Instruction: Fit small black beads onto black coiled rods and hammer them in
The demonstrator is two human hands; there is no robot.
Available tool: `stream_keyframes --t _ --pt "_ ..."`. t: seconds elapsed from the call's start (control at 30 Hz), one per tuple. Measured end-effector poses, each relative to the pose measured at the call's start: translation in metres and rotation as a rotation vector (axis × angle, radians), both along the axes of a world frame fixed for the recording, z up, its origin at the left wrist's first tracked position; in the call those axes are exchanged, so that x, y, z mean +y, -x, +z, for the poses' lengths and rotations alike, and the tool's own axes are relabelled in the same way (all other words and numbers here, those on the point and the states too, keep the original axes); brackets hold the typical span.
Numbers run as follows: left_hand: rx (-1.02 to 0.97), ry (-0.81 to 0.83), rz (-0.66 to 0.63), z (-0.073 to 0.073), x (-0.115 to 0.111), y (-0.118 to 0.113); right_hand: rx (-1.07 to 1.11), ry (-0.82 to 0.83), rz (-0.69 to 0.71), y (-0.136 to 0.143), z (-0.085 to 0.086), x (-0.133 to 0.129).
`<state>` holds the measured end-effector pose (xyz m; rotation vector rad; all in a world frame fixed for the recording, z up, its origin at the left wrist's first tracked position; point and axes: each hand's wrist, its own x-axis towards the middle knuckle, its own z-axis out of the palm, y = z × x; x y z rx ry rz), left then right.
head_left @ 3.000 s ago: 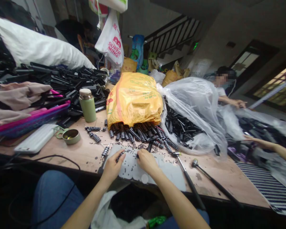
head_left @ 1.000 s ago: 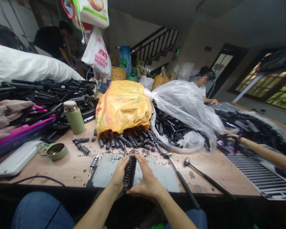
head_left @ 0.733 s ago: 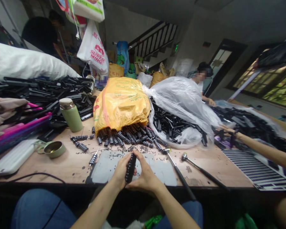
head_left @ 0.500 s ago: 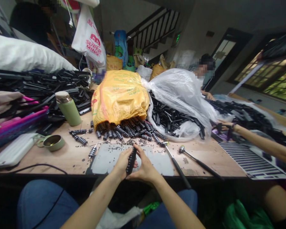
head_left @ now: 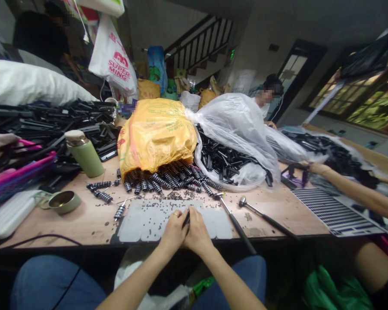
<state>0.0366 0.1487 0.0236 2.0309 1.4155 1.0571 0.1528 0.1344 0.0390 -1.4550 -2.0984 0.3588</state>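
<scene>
My left hand (head_left: 174,230) and my right hand (head_left: 197,228) are closed together around a dark piece (head_left: 186,218), low over the front of a grey mat (head_left: 137,220). Only a narrow strip of the piece shows between them; the rest is hidden by the fingers. Tiny dark bits lie scattered on the mat and behind it. Beyond them a yellow bag (head_left: 158,133) lies with many black-and-silver ridged rods (head_left: 155,183) at its mouth.
Two hammers (head_left: 237,224) (head_left: 268,218) lie at the right. Further out are a clear bag of black parts (head_left: 224,157), a striped sheet (head_left: 330,211) and another person's arm (head_left: 352,187). Left stand a green cup (head_left: 63,202) and a bottle (head_left: 86,155).
Both hands have closed in around the dark piece, which now shows much less and sits slightly lower and to the right. The other person's arm at the right has shifted. The view has moved slightly.
</scene>
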Motion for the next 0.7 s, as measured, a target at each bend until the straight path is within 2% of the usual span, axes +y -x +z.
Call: stream_keyframes --t 0.07,0.1,0.17,0.23,0.3,0.37,0.5,0.63,0.7 --pt "0.180 -0.093 -0.081 -0.007 0.003 0.005 -0.134 0.006 -0.104 -0.021 0.002 0.000" --pt "0.255 -0.140 -0.120 -0.008 0.005 0.009 -0.214 0.001 -0.215 -0.036 0.005 0.000" --pt "0.393 -0.223 -0.156 -0.006 0.007 0.019 -0.393 -0.006 -0.538 -0.071 0.008 0.002" --pt "0.512 -0.267 -0.149 0.001 0.008 0.027 -0.560 0.031 -0.666 -0.103 0.010 0.004" --pt "0.589 -0.287 -0.135 0.007 0.006 0.031 -0.615 0.069 -0.656 -0.122 0.012 0.001" --pt "0.621 -0.300 -0.125 0.012 0.003 0.030 -0.522 0.111 -0.584 -0.123 0.014 -0.007" --pt "0.633 -0.299 -0.103 0.014 0.000 0.029 -0.166 0.134 -0.366 -0.090 0.018 -0.036" --pt "0.662 -0.255 -0.086 0.012 -0.002 0.026 -0.191 0.167 -0.305 -0.060 0.020 -0.056" --pt "0.688 -0.237 -0.071 0.009 -0.006 0.020 -0.173 0.182 -0.286 -0.054 0.027 -0.058"
